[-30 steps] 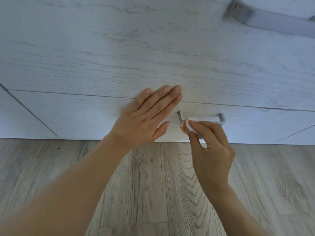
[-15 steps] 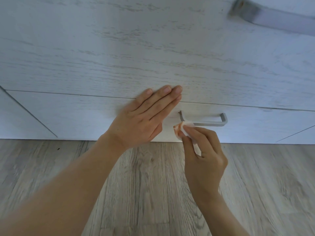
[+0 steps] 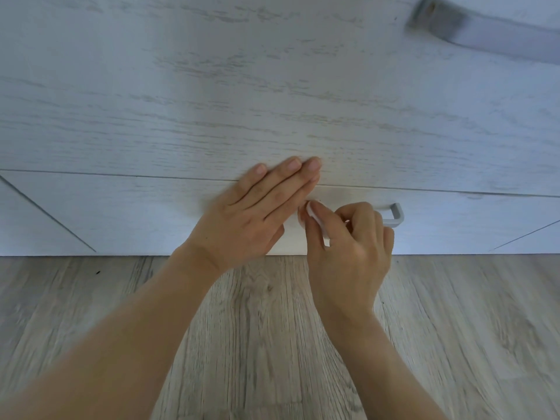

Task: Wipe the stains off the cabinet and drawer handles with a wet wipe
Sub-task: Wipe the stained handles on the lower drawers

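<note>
We have our left hand (image 3: 257, 213) flat on the white cabinet front (image 3: 272, 101), fingers straight and together, tips across the seam above the bottom drawer (image 3: 136, 213). Our right hand (image 3: 351, 253) pinches a folded wet wipe (image 3: 313, 215) between thumb and curled fingers, pressed at the left end of the grey drawer handle (image 3: 395, 215); only the handle's right end shows past our knuckles. The wipe looks faintly pink at its edge, probably picked-up stain. We judge the wipe soft, light, damp and limp, so it needs a tight pinch near the fold or it bunches up and slips. The handle looks rigid, smooth metal, likely slick once wet; wrapping the wipe around the bar should work best. A second handle (image 3: 485, 37) sits upper right, blurred. Wood-look floor (image 3: 272, 344) below.
</note>
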Demonstrator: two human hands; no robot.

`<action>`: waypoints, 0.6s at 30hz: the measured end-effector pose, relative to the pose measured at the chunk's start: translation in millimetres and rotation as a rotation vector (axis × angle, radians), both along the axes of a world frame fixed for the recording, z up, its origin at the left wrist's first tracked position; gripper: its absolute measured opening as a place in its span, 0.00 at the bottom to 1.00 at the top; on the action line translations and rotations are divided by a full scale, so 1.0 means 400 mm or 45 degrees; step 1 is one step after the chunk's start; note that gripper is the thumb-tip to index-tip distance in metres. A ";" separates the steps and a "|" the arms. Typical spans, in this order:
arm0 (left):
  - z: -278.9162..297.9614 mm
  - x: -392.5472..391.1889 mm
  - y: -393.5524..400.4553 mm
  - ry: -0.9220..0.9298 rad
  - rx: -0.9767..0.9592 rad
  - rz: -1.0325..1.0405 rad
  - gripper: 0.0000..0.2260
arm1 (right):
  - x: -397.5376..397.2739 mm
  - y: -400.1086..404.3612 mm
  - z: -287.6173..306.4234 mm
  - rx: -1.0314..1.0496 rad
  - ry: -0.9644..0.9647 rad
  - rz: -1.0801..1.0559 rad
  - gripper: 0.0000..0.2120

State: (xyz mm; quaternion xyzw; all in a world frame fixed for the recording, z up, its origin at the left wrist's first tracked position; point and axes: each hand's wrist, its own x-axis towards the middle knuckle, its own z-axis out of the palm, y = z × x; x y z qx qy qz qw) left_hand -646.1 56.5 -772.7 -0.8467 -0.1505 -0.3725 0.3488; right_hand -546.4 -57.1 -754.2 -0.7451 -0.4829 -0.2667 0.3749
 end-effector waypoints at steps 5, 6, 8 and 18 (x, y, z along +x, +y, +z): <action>0.003 -0.003 0.000 0.034 -0.005 0.020 0.32 | -0.007 -0.002 0.016 -0.174 -0.087 -0.108 0.01; 0.003 -0.004 0.000 0.043 -0.005 0.026 0.32 | -0.009 -0.002 0.016 -0.203 -0.113 -0.120 0.02; 0.005 -0.007 -0.002 0.060 -0.009 0.028 0.32 | -0.009 -0.009 0.011 -0.222 -0.133 -0.109 0.03; 0.006 -0.006 -0.006 0.038 0.000 0.028 0.31 | 0.011 -0.073 -0.042 0.055 0.217 0.091 0.07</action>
